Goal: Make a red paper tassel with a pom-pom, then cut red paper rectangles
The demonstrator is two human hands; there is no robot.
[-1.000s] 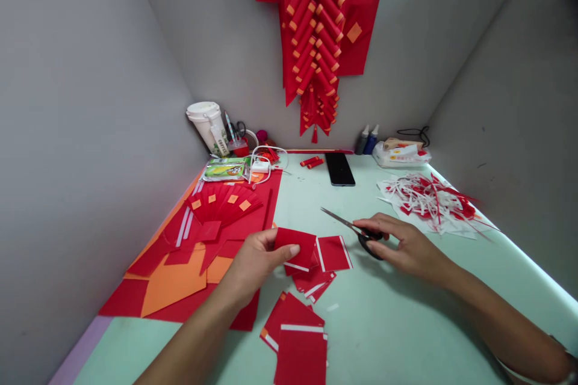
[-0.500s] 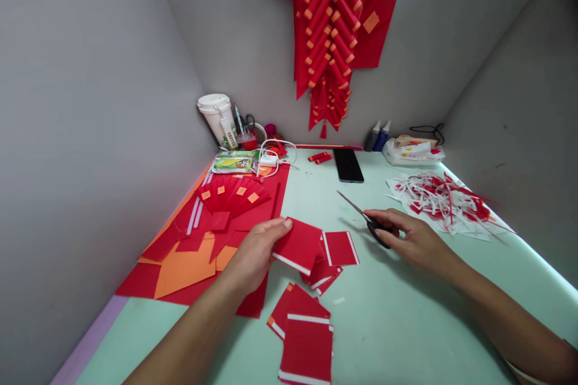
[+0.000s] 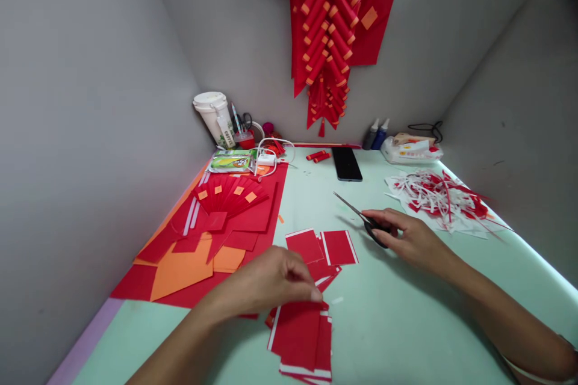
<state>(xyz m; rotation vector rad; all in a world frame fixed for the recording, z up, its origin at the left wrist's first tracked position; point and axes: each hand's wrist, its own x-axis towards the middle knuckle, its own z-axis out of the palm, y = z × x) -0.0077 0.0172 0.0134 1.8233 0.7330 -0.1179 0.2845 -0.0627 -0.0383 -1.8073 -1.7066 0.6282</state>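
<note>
stack: red paper sheets with white strips at the edges, slightly fanned, flat on near part of green table.
left hand: nearly closed, thumb and fingertips pinching far edge of stack.
right hand: palm down, loosely curled over handles of scissors.
scissors: flat on table, blades together, tips pointing away and left.
loose red cards: between both hands, just beyond stack.
paper scraps: far right, well apart.

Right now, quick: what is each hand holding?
Left hand: closed, pinching the far edge of the red paper stack.
Right hand: closed on the scissors, gripping the handles.
</note>
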